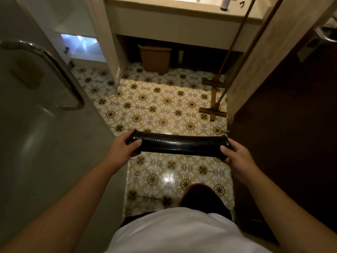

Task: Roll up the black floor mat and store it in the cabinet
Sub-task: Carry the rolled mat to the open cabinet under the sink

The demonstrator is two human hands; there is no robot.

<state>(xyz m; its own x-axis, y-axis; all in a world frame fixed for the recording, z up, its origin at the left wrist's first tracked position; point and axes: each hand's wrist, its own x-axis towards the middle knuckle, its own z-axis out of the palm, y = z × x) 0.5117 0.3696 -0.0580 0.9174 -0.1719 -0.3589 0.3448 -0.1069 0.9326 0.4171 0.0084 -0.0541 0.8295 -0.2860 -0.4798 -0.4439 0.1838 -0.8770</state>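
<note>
The black floor mat (179,145) is rolled into a tight horizontal tube and held in the air above the patterned tile floor. My left hand (123,146) grips its left end, thumb on top. My right hand (236,157) grips its right end the same way. Ahead stands the vanity cabinet (173,28) with an open dark space beneath its counter.
A brown waste bin (155,58) sits under the vanity. Two long wooden-handled floor tools (214,111) lean at the right, heads on the tiles. A glass door with a metal handle (54,70) fills the left. A dark wooden door (291,115) borders the right.
</note>
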